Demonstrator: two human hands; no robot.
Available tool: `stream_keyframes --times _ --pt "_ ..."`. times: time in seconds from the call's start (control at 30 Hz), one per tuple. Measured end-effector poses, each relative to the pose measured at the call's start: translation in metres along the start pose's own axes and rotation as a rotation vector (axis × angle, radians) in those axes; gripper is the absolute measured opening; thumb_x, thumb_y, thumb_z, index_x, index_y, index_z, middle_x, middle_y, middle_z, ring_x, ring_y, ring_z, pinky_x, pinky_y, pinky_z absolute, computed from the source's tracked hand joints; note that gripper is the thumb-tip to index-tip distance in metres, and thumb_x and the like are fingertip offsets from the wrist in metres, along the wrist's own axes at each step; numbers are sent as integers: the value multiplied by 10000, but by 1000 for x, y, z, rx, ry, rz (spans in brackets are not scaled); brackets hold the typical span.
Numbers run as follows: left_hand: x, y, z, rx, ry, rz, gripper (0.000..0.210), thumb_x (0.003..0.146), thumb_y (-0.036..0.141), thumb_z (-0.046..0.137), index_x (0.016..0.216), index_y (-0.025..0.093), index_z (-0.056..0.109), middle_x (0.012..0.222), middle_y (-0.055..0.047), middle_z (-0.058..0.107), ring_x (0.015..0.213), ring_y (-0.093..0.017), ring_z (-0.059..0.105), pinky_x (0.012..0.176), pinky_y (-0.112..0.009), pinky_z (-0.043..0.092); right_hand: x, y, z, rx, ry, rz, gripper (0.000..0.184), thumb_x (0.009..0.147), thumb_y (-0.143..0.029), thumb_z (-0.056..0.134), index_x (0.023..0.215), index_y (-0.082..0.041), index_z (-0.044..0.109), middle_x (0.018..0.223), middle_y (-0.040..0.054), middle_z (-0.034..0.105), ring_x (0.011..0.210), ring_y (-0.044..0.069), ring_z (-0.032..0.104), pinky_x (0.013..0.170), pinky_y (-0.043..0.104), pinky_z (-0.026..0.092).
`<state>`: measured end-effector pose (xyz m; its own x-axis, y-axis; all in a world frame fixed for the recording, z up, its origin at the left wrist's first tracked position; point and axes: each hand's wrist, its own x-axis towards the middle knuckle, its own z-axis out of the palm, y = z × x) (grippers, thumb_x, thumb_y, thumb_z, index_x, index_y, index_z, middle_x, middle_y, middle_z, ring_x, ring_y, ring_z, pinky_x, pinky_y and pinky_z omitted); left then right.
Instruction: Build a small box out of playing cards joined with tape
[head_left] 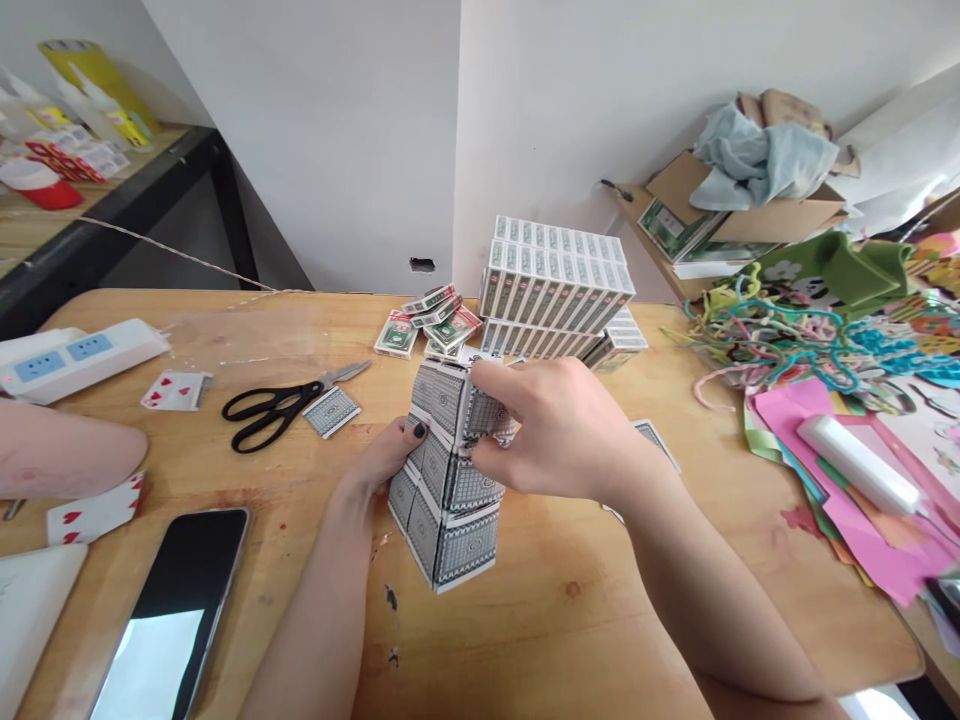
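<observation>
A tall block-like structure built of patterned playing cards (466, 545) stands tilted in the middle of the table. Its visible faces show the grey card backs, with white edges at the seams. My left hand (388, 452) grips its left side, the dark-nailed thumb pressed on a card face. Across the upper right of the structure, my right hand (559, 425) has thumb and index finger pinched on the cards of the top tier. The far side of the structure and my left fingers behind it are hidden. A loose card (656, 440) lies partly behind my right wrist.
Black-handled scissors (274, 405) and a patterned card (332, 411) lie to the left, near a phone (180, 600) and a power strip (90, 355). Another person's arm (67, 448) rests at the left edge. Stacked card boxes (555, 285) stand behind; yarn (795, 335) and coloured paper (825, 460) lie right.
</observation>
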<state>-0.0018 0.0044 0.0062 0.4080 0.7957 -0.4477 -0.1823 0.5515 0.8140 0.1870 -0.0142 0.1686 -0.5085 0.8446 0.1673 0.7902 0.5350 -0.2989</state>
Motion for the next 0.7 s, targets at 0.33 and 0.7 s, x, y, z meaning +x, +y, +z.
stream_keyframes --times 0.33,0.7 --pt "-1 -2 0 -16 -10 -4 369 559 439 781 796 182 663 823 -94 743 970 -326 664 678 -304 534 1 -1 -1 -4 -18 -7 61 628 -203 483 682 -205 454 533 -59 396 488 96 277 493 251 213" --pt "1 -3 -1 -10 -33 12 396 562 454 770 819 172 668 872 -112 742 987 -335 659 703 -319 540 -1 3 -3 26 -47 -5 49 648 -197 474 683 -203 442 558 -50 417 508 97 318 507 250 225"
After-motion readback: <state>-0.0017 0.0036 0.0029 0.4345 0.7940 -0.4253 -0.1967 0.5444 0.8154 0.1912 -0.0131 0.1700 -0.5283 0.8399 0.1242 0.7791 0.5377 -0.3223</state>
